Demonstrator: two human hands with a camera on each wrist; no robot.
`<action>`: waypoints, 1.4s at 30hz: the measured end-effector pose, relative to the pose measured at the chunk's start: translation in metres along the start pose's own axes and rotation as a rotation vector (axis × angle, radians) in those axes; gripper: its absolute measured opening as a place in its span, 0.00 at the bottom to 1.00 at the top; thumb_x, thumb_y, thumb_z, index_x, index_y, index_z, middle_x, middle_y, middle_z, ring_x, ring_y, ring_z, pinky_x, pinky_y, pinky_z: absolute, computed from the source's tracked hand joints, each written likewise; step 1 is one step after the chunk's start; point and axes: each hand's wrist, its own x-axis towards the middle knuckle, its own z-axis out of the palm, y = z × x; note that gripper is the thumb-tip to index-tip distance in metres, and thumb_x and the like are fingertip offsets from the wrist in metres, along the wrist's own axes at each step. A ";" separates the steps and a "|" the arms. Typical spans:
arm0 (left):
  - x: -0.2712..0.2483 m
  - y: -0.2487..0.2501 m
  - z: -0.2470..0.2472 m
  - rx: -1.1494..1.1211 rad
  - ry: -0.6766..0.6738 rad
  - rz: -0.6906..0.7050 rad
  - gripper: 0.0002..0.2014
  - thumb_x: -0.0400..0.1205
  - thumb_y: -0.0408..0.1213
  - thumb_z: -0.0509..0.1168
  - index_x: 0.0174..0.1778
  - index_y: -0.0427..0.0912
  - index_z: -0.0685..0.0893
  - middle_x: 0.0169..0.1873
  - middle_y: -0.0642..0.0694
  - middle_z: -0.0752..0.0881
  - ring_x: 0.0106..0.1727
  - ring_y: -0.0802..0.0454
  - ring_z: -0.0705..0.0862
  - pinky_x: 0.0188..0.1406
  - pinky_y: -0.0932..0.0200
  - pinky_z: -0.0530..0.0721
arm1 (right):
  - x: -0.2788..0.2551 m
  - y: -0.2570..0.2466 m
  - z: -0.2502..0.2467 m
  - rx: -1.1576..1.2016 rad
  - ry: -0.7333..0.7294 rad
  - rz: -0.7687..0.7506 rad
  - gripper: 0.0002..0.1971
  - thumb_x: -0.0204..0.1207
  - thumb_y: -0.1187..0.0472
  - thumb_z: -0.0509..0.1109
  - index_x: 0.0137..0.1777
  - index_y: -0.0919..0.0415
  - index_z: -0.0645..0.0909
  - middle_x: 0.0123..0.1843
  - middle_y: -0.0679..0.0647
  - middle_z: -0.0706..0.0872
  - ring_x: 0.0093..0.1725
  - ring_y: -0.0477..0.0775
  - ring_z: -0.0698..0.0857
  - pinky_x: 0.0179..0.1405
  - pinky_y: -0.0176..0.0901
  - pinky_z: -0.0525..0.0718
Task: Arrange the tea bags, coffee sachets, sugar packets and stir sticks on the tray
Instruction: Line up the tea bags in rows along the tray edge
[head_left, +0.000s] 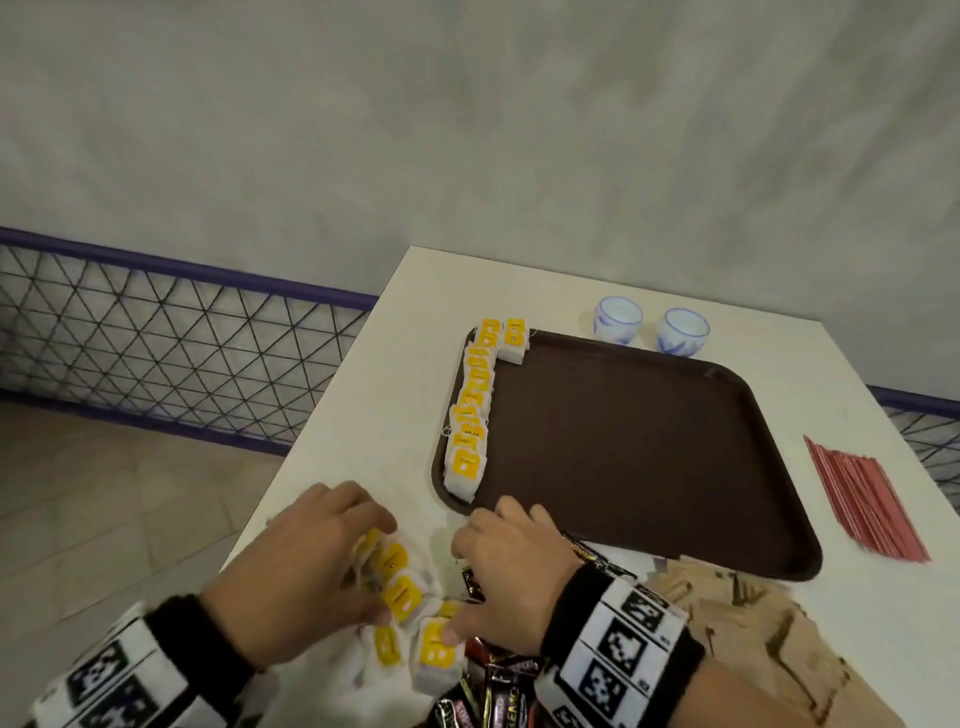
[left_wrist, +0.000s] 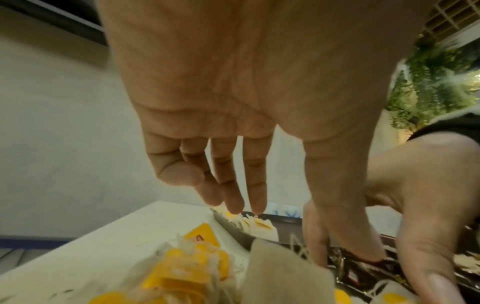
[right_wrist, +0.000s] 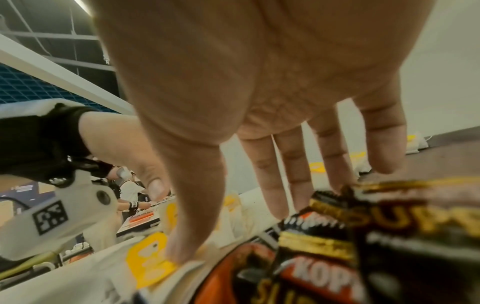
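A brown tray (head_left: 623, 441) lies on the white table (head_left: 395, 364). Several yellow-tagged tea bags (head_left: 470, 415) stand in a row along its left edge. A loose heap of tea bags (head_left: 400, 597) lies at the table's near left corner. My left hand (head_left: 363, 561) hovers over that heap with fingers (left_wrist: 233, 197) hanging straight, holding nothing. My right hand (head_left: 462, 582) is spread beside it, its thumb (right_wrist: 179, 251) pressing on one yellow tag (right_wrist: 148, 265). Dark coffee sachets (head_left: 498, 691) lie under and behind the right wrist.
Brown sugar packets (head_left: 753, 623) are piled at the near right. Red stir sticks (head_left: 862, 499) lie right of the tray. Two white-and-blue cups (head_left: 618, 319) (head_left: 682, 331) stand behind it. A mesh railing (head_left: 156, 332) runs left of the table, close to its edge.
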 end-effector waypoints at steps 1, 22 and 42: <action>-0.003 -0.002 -0.001 -0.005 0.009 -0.031 0.35 0.54 0.69 0.61 0.58 0.62 0.79 0.53 0.63 0.74 0.53 0.57 0.74 0.54 0.62 0.76 | 0.001 -0.004 0.001 -0.012 -0.009 -0.007 0.33 0.67 0.34 0.72 0.65 0.56 0.75 0.64 0.54 0.75 0.65 0.60 0.68 0.65 0.61 0.65; 0.002 0.033 0.018 -0.579 0.175 0.020 0.34 0.61 0.76 0.64 0.57 0.59 0.82 0.53 0.63 0.81 0.56 0.65 0.78 0.55 0.71 0.75 | -0.015 0.023 -0.002 1.129 0.365 0.005 0.08 0.68 0.65 0.80 0.44 0.57 0.85 0.40 0.60 0.90 0.41 0.52 0.87 0.51 0.55 0.86; 0.040 0.065 -0.020 -1.005 0.203 0.047 0.16 0.75 0.23 0.71 0.55 0.45 0.86 0.49 0.51 0.88 0.51 0.58 0.85 0.54 0.68 0.82 | -0.036 0.055 -0.027 1.689 0.566 0.150 0.05 0.81 0.67 0.66 0.46 0.63 0.83 0.40 0.61 0.90 0.37 0.55 0.86 0.34 0.44 0.87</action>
